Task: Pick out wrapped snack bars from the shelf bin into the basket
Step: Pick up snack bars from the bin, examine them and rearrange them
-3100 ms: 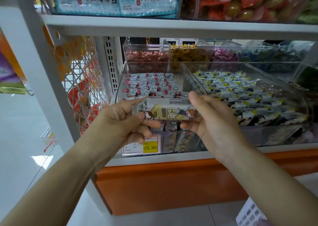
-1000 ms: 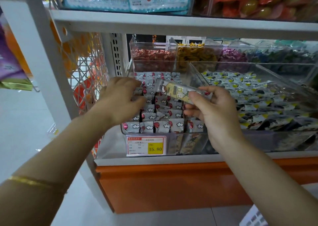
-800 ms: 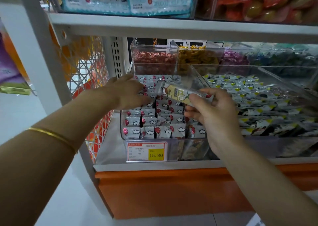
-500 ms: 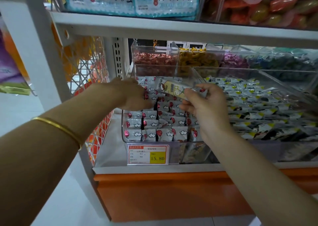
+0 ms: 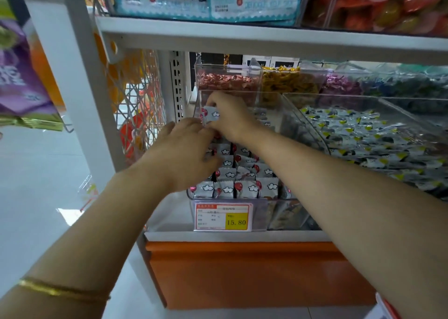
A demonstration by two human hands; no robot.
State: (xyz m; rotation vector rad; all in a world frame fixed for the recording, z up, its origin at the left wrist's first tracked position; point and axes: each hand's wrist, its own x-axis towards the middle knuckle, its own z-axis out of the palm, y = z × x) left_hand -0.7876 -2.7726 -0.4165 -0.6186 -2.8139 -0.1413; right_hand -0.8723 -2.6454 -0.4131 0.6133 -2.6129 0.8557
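A clear shelf bin (image 5: 276,198) holds rows of silver wrapped snack bars (image 5: 244,187) with cloud and red marks. My right hand (image 5: 232,118) reaches across to the bin's back left and pinches one silver bar (image 5: 211,115), lifted above the rows. My left hand (image 5: 186,153) lies over the left side of the bin, fingers stretched forward, fingertips meeting the right hand. The yellow bar held earlier is hidden or gone from view. A white and red edge (image 5: 384,306) shows at the bottom right; I cannot tell whether it is the basket.
A price tag (image 5: 223,216) reading 15.80 sits on the bin's front. A second clear bin (image 5: 363,134) of grey and yellow packets stands to the right, candy bins (image 5: 228,81) behind. The upper shelf (image 5: 242,39) overhangs. A wire rack (image 5: 135,115) hangs at the left.
My right hand moved left and deeper into the bin and now pinches a silver bar; the yellow bar is no longer seen. My left hand slid down over the bars.
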